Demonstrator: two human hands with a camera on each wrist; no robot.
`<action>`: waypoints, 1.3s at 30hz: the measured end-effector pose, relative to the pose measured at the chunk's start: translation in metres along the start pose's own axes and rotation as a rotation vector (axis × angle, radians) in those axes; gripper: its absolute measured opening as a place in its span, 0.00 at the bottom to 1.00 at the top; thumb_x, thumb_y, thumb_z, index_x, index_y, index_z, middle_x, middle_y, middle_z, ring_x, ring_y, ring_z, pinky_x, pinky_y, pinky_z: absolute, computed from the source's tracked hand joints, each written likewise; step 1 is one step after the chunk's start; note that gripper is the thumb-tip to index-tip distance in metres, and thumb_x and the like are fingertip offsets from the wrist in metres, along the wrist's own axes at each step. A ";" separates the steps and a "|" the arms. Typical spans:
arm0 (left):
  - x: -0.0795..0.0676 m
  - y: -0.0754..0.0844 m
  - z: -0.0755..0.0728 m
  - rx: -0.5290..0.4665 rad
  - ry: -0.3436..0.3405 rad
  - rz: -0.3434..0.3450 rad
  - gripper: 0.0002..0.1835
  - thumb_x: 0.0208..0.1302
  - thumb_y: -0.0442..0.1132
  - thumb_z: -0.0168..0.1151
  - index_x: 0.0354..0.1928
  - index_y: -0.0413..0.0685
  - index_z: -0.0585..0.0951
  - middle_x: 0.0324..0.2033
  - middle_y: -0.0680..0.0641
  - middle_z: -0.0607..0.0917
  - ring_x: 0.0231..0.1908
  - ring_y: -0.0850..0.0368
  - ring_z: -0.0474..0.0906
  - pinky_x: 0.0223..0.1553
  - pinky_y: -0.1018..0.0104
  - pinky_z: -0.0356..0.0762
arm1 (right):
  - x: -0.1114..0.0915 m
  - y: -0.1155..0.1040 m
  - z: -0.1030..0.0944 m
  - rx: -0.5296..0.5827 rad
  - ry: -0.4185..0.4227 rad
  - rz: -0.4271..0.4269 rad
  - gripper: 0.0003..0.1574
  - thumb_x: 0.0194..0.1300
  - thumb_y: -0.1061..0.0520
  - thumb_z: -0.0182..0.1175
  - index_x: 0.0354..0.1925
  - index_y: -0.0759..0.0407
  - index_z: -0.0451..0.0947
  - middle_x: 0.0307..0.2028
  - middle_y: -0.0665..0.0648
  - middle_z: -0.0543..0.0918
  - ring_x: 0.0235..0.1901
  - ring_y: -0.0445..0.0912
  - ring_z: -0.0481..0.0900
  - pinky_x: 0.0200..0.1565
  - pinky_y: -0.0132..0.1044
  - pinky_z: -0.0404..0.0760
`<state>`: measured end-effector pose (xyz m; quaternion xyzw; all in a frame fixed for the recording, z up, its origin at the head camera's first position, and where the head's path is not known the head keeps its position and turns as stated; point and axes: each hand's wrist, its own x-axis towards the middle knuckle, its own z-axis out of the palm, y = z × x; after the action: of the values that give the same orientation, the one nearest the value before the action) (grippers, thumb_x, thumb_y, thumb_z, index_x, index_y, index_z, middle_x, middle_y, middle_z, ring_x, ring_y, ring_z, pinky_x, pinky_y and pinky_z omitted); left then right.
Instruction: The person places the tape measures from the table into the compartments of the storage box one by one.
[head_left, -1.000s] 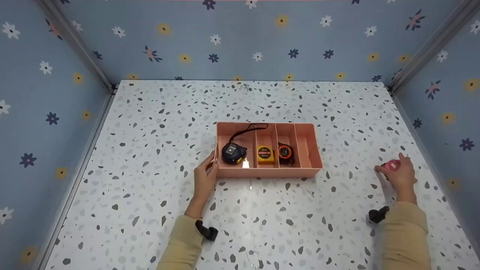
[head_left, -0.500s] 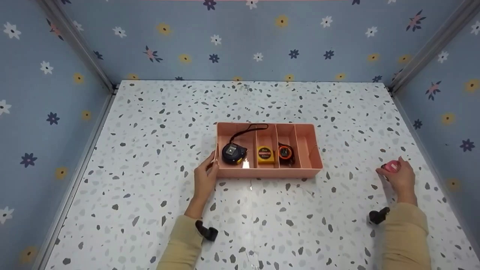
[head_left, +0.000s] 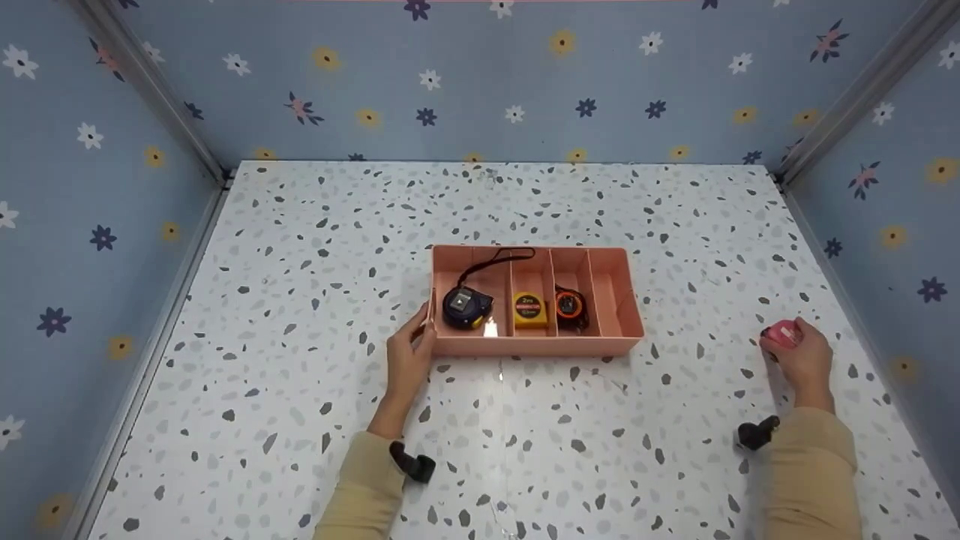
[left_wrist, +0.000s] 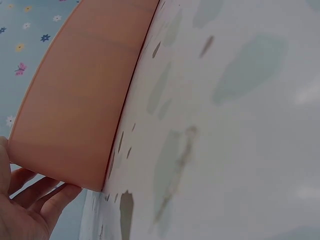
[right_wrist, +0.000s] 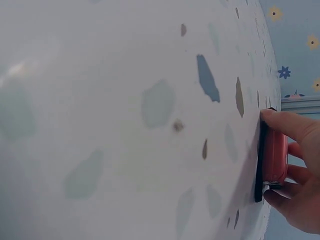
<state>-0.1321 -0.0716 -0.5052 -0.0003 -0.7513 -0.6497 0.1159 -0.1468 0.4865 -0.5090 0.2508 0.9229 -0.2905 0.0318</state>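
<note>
A pink divided storage box [head_left: 536, 346] stands mid-table in the head view. Its end wall is held by my left hand [head_left: 409, 352], with the thumb at the rim and the fingers along the outside, as the left wrist view also shows. Over on the right, my right hand [head_left: 806, 364] grips a small pink-red tape measure [head_left: 784, 334] between thumb and fingers. In the right wrist view this tape measure [right_wrist: 275, 157] stands at the table surface, with a black strip along one side.
Inside the box, a black tape measure [head_left: 466, 307] with a wrist strap lies in the wide left compartment. A yellow tape measure [head_left: 530, 309] and an orange-black one [head_left: 571, 306] occupy the two middle compartments. Flowered panels [head_left: 480, 82] border the speckled table [head_left: 300, 262].
The fingers of my right hand have drawn in round the pink-red tape measure, which stays almost in place. My left hand and the box have not visibly moved.
</note>
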 end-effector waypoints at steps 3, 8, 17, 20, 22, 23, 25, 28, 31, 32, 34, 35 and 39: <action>0.000 0.000 0.000 -0.002 0.003 -0.003 0.20 0.59 0.26 0.48 0.55 0.29 0.69 0.52 0.35 0.73 0.45 0.43 0.74 0.49 0.65 0.72 | -0.002 0.001 0.001 0.005 0.022 -0.011 0.50 0.57 0.52 0.58 0.65 0.71 0.43 0.61 0.76 0.50 0.61 0.66 0.48 0.61 0.55 0.51; 0.000 0.000 0.000 -0.002 0.010 -0.008 0.20 0.59 0.26 0.48 0.54 0.29 0.69 0.52 0.35 0.73 0.45 0.42 0.74 0.48 0.67 0.72 | -0.001 0.002 0.002 0.014 0.044 -0.002 0.51 0.56 0.50 0.59 0.65 0.70 0.44 0.62 0.75 0.51 0.61 0.65 0.48 0.61 0.54 0.50; -0.001 -0.001 0.000 0.017 0.008 -0.013 0.20 0.59 0.26 0.48 0.55 0.30 0.69 0.53 0.37 0.72 0.46 0.45 0.73 0.50 0.64 0.71 | 0.000 0.004 0.004 0.020 0.069 0.040 0.51 0.55 0.46 0.60 0.65 0.68 0.47 0.61 0.73 0.55 0.60 0.63 0.53 0.61 0.53 0.53; -0.001 -0.002 0.000 0.016 0.008 -0.013 0.20 0.59 0.27 0.48 0.55 0.30 0.69 0.53 0.36 0.72 0.46 0.45 0.73 0.50 0.64 0.71 | 0.001 0.004 0.004 0.020 0.075 0.055 0.52 0.54 0.45 0.60 0.65 0.67 0.48 0.60 0.73 0.56 0.60 0.63 0.54 0.60 0.54 0.55; -0.001 -0.002 0.000 0.016 0.010 -0.015 0.20 0.59 0.27 0.48 0.55 0.30 0.69 0.52 0.36 0.72 0.46 0.45 0.73 0.50 0.64 0.71 | 0.001 0.005 0.004 0.015 0.084 0.058 0.52 0.53 0.45 0.61 0.65 0.67 0.48 0.60 0.73 0.57 0.59 0.63 0.55 0.60 0.54 0.55; -0.001 -0.002 0.000 0.017 0.010 -0.017 0.20 0.59 0.27 0.48 0.55 0.30 0.69 0.52 0.36 0.73 0.46 0.45 0.73 0.50 0.65 0.72 | 0.001 0.005 0.005 0.014 0.089 0.057 0.52 0.53 0.45 0.61 0.65 0.67 0.49 0.60 0.73 0.58 0.59 0.63 0.55 0.60 0.53 0.56; -0.001 -0.001 0.000 0.014 0.010 -0.021 0.20 0.59 0.27 0.49 0.55 0.30 0.69 0.52 0.36 0.72 0.46 0.45 0.73 0.49 0.66 0.72 | 0.001 0.005 0.005 0.018 0.093 0.058 0.52 0.53 0.45 0.61 0.65 0.66 0.49 0.59 0.73 0.58 0.59 0.63 0.56 0.60 0.53 0.56; -0.001 -0.001 0.000 0.011 0.007 -0.011 0.20 0.59 0.26 0.49 0.55 0.29 0.69 0.52 0.36 0.72 0.46 0.43 0.73 0.50 0.64 0.71 | 0.000 0.005 0.005 0.018 0.111 0.042 0.52 0.52 0.46 0.62 0.65 0.67 0.51 0.58 0.73 0.59 0.58 0.63 0.57 0.59 0.53 0.57; -0.001 0.000 0.000 0.009 -0.001 0.000 0.20 0.59 0.26 0.48 0.55 0.29 0.68 0.53 0.35 0.72 0.47 0.41 0.72 0.50 0.62 0.71 | -0.002 0.003 0.005 0.001 0.131 0.020 0.50 0.51 0.48 0.63 0.63 0.69 0.53 0.58 0.73 0.61 0.57 0.63 0.58 0.59 0.52 0.58; -0.001 0.000 0.000 0.010 -0.002 0.004 0.20 0.59 0.26 0.48 0.55 0.28 0.68 0.53 0.35 0.71 0.47 0.41 0.72 0.50 0.62 0.71 | -0.002 0.002 0.006 -0.005 0.139 0.012 0.49 0.51 0.49 0.64 0.63 0.69 0.54 0.57 0.73 0.61 0.57 0.62 0.58 0.58 0.52 0.58; -0.001 0.001 0.000 0.013 -0.004 0.004 0.21 0.59 0.25 0.48 0.55 0.28 0.68 0.53 0.35 0.71 0.47 0.41 0.72 0.51 0.62 0.71 | -0.003 0.001 0.007 -0.012 0.144 0.008 0.48 0.52 0.50 0.63 0.63 0.70 0.54 0.58 0.73 0.61 0.57 0.62 0.58 0.59 0.52 0.58; -0.001 0.001 0.000 0.016 -0.006 0.002 0.21 0.58 0.25 0.47 0.55 0.29 0.68 0.53 0.35 0.71 0.48 0.41 0.72 0.51 0.63 0.71 | -0.003 0.000 0.007 -0.010 0.142 0.010 0.48 0.52 0.50 0.63 0.63 0.69 0.54 0.58 0.73 0.60 0.58 0.62 0.57 0.59 0.52 0.57; -0.001 0.000 0.000 0.020 -0.002 0.009 0.21 0.58 0.25 0.48 0.55 0.28 0.68 0.53 0.35 0.71 0.47 0.40 0.72 0.50 0.62 0.71 | -0.003 -0.004 0.010 0.000 0.135 0.011 0.49 0.53 0.49 0.62 0.64 0.68 0.52 0.60 0.72 0.59 0.59 0.62 0.56 0.60 0.52 0.56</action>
<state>-0.1310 -0.0717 -0.5053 -0.0033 -0.7578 -0.6418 0.1179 -0.1469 0.4768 -0.5143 0.2748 0.9216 -0.2726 -0.0287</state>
